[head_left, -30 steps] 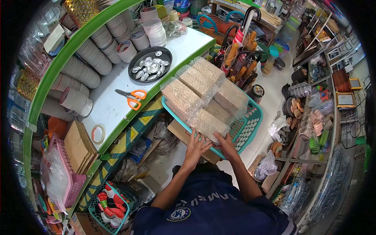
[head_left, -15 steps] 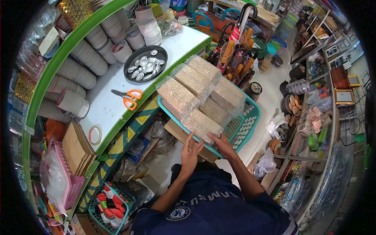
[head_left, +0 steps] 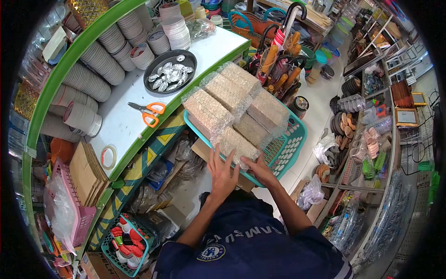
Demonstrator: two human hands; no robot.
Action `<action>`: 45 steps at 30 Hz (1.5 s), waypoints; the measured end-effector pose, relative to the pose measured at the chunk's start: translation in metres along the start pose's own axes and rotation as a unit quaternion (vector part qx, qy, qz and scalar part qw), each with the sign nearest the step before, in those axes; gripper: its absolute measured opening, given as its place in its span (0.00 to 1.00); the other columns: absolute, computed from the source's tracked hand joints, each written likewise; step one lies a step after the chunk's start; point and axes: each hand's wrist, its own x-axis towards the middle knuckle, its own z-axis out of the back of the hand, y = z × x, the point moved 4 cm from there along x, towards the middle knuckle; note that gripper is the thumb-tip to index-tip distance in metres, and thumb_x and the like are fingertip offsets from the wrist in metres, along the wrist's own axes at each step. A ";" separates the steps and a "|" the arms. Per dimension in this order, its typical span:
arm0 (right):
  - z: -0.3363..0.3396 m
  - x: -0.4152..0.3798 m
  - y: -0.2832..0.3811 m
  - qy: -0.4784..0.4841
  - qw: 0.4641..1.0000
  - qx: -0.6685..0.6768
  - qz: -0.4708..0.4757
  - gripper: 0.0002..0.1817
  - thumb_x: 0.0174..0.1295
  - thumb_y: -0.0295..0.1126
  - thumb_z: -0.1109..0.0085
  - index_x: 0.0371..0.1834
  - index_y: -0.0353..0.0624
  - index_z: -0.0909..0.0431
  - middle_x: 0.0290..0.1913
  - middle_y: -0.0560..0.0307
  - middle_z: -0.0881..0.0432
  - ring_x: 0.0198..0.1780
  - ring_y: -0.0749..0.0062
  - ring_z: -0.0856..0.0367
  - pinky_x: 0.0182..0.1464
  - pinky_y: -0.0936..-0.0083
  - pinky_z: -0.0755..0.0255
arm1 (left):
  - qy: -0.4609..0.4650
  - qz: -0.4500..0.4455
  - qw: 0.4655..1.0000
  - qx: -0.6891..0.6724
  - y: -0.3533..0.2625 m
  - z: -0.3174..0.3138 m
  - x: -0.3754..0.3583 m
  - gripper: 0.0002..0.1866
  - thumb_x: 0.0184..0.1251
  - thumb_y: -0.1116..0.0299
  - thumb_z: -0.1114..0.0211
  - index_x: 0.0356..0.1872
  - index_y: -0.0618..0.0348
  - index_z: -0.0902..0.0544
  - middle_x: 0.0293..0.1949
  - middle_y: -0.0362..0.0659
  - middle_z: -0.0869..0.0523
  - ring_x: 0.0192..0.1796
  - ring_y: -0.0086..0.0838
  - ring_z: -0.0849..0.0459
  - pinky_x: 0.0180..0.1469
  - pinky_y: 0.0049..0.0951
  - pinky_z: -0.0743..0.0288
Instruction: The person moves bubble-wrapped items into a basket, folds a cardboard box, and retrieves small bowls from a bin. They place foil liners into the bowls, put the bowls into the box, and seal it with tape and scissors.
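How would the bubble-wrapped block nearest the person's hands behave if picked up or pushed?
The wrapped block would probably hold its shape, since it looks boxy under its covering. Its shiny bubble wrap may feel slightly slippery but cushioned. Its flat sides suggest sliding rather than rolling.

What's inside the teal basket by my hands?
Bubble-wrapped blocks are piled inside the basket, its holed right end showing. Whatever lies beneath the blocks is covered.

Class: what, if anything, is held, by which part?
Left grip and right grip touch the nearest wrapped block at its near end; holding is unclear.
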 end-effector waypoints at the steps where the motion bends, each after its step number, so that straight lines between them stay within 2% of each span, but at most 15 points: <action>1: 0.000 -0.005 0.006 -0.045 0.999 -0.020 0.001 0.48 0.56 0.48 0.27 0.72 0.36 0.46 0.54 0.52 0.24 0.47 0.70 0.23 0.45 0.76 0.26 | -0.001 0.002 1.000 0.000 0.003 0.000 0.003 0.28 0.61 0.69 0.33 0.64 0.55 0.25 0.73 0.59 0.43 0.74 0.61 0.48 0.72 0.56 0.55; 4: 0.005 0.004 0.000 0.007 0.999 -0.046 0.021 0.49 0.57 0.48 0.28 0.74 0.38 0.47 0.57 0.49 0.24 0.52 0.67 0.23 0.50 0.74 0.26 | 0.024 -0.034 0.998 0.056 0.008 -0.004 0.008 0.25 0.62 0.67 0.33 0.63 0.54 0.23 0.72 0.59 0.41 0.75 0.59 0.49 0.72 0.59 0.55; 9: 0.005 0.002 0.008 0.013 0.994 -0.109 0.017 0.47 0.58 0.49 0.29 0.73 0.39 0.44 0.58 0.48 0.24 0.53 0.67 0.22 0.54 0.72 0.26 | 0.025 -0.024 0.997 -0.068 0.014 -0.004 0.014 0.23 0.62 0.66 0.33 0.60 0.54 0.21 0.71 0.58 0.38 0.76 0.60 0.49 0.74 0.59 0.55; 11: 0.005 0.002 0.012 0.001 0.989 -0.147 0.009 0.45 0.58 0.49 0.29 0.72 0.39 0.43 0.58 0.48 0.24 0.54 0.67 0.22 0.55 0.72 0.27 | 0.024 -0.021 0.998 -0.063 0.014 -0.003 0.015 0.23 0.62 0.66 0.33 0.60 0.54 0.21 0.71 0.58 0.38 0.76 0.60 0.49 0.74 0.59 0.54; 13: 0.002 0.002 0.013 0.034 0.991 -0.124 0.020 0.47 0.55 0.56 0.30 0.71 0.39 0.39 0.61 0.41 0.27 0.60 0.58 0.26 0.59 0.64 0.29 | 0.026 -0.017 0.998 -0.058 0.015 -0.003 0.014 0.23 0.62 0.66 0.33 0.59 0.54 0.21 0.71 0.58 0.39 0.76 0.60 0.48 0.74 0.58 0.54; 14: 0.010 0.011 -0.003 0.036 0.991 -0.125 0.019 0.47 0.55 0.56 0.30 0.71 0.39 0.39 0.61 0.41 0.27 0.60 0.58 0.26 0.59 0.64 0.29 | 0.030 -0.019 0.999 -0.041 0.016 -0.003 0.014 0.23 0.63 0.65 0.33 0.60 0.53 0.21 0.72 0.57 0.39 0.76 0.59 0.49 0.74 0.59 0.55; 16: 0.025 0.034 -0.027 -0.009 0.968 -0.232 0.091 0.51 0.51 0.62 0.30 0.70 0.38 0.37 0.63 0.36 0.33 0.65 0.47 0.33 0.65 0.57 0.35 | 0.034 -0.021 0.999 -0.023 0.016 -0.004 0.014 0.23 0.63 0.64 0.33 0.60 0.52 0.21 0.72 0.57 0.39 0.76 0.58 0.49 0.75 0.60 0.57; 19: 0.023 0.019 -0.005 -0.052 0.936 -0.338 0.083 0.55 0.47 0.64 0.29 0.71 0.37 0.38 0.63 0.32 0.37 0.67 0.40 0.38 0.67 0.54 0.39 | 0.044 -0.027 0.998 0.042 0.015 -0.004 0.014 0.24 0.64 0.62 0.34 0.62 0.49 0.21 0.73 0.55 0.39 0.77 0.58 0.51 0.75 0.62 0.60; 22: 0.017 0.010 0.005 -0.128 0.900 -0.372 0.186 0.51 0.47 0.59 0.27 0.68 0.37 0.35 0.61 0.35 0.36 0.66 0.41 0.37 0.67 0.54 0.38 | 0.050 -0.022 0.997 0.051 0.015 -0.003 0.013 0.24 0.65 0.60 0.35 0.63 0.46 0.22 0.73 0.54 0.40 0.77 0.57 0.52 0.74 0.65 0.63; 23: 0.016 0.008 0.007 -0.124 0.901 -0.372 0.185 0.51 0.47 0.59 0.27 0.68 0.37 0.35 0.61 0.35 0.36 0.66 0.41 0.37 0.67 0.54 0.38 | 0.056 -0.023 0.997 0.052 0.014 -0.003 0.014 0.24 0.65 0.59 0.35 0.63 0.45 0.22 0.73 0.53 0.40 0.77 0.57 0.52 0.74 0.65 0.63; 25: 0.009 -0.002 0.028 -0.146 0.860 -0.391 0.294 0.45 0.47 0.53 0.24 0.64 0.37 0.31 0.61 0.37 0.32 0.65 0.45 0.34 0.66 0.55 0.37 | 0.061 -0.019 0.996 0.057 0.014 -0.001 0.014 0.23 0.66 0.59 0.35 0.63 0.45 0.22 0.74 0.53 0.40 0.77 0.57 0.52 0.74 0.65 0.64; 28: 0.008 0.001 0.035 -0.062 0.896 -0.325 0.297 0.37 0.50 0.45 0.24 0.59 0.36 0.27 0.57 0.42 0.24 0.60 0.51 0.26 0.63 0.60 0.34 | 0.064 -0.025 0.996 0.055 0.014 -0.002 0.014 0.23 0.67 0.58 0.36 0.63 0.44 0.22 0.74 0.53 0.40 0.77 0.57 0.52 0.74 0.65 0.64; 31: 0.015 0.013 0.027 -0.059 0.929 -0.259 0.259 0.32 0.53 0.42 0.26 0.56 0.35 0.25 0.52 0.43 0.19 0.55 0.55 0.20 0.59 0.65 0.30 | 0.062 -0.022 0.997 0.050 0.015 -0.003 0.014 0.23 0.67 0.57 0.37 0.63 0.44 0.22 0.74 0.52 0.40 0.77 0.56 0.52 0.74 0.66 0.64; 34: 0.017 0.017 0.028 -0.060 0.919 -0.276 0.275 0.28 0.54 0.40 0.27 0.53 0.34 0.23 0.50 0.43 0.17 0.53 0.56 0.19 0.56 0.68 0.28 | 0.066 -0.022 0.996 0.053 0.015 -0.004 0.014 0.23 0.68 0.56 0.37 0.63 0.44 0.22 0.74 0.52 0.40 0.77 0.56 0.52 0.73 0.66 0.64; 45: 0.013 0.012 0.031 -0.060 0.930 -0.250 0.261 0.28 0.54 0.40 0.26 0.53 0.34 0.23 0.49 0.43 0.17 0.52 0.57 0.18 0.56 0.68 0.27 | 0.070 -0.031 0.995 0.066 0.019 -0.007 0.012 0.24 0.68 0.55 0.38 0.65 0.43 0.24 0.75 0.52 0.43 0.77 0.59 0.53 0.72 0.67 0.59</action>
